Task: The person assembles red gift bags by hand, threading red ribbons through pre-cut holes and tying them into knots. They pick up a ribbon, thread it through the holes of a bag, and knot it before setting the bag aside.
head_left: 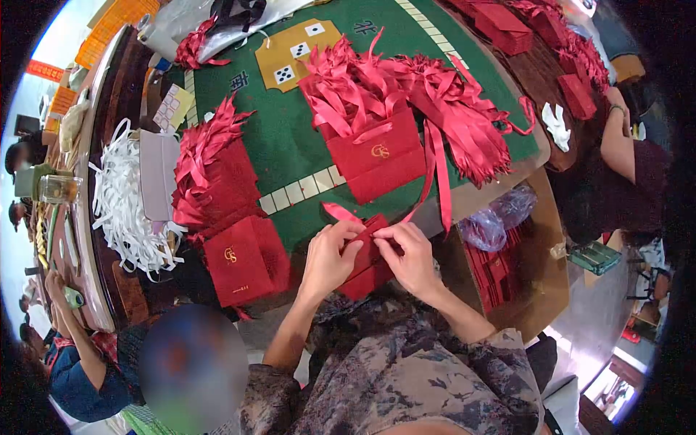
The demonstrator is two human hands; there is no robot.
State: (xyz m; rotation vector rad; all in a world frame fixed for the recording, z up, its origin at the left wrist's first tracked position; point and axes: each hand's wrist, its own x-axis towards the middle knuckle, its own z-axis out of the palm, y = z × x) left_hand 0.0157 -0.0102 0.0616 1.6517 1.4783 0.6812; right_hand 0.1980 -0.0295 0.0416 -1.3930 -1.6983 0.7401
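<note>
A dark red folded paper bag (370,255) sits close to my body at the table's near edge, between my two hands. My left hand (333,254) is closed, its thumb and fingers pinching the bag's upper left edge. A pink-red ribbon end (341,212) sticks out just above those fingers. Opposite it, my right hand (408,254) pinches at the bag's top, where a ribbon appears to pass through. The exact grip point is partly covered by fingertips. Just beyond lies a stack of red bags (377,161) with a gold logo and a heap of ribbons (355,87).
More red bags (246,257) are piled at left, beside white-ribboned bags (130,196). Another ribbon heap (460,123) lies right. A cardboard box (540,254) holds red bags and plastic wrap. Co-workers sit at left and right, one with a bare arm (618,145).
</note>
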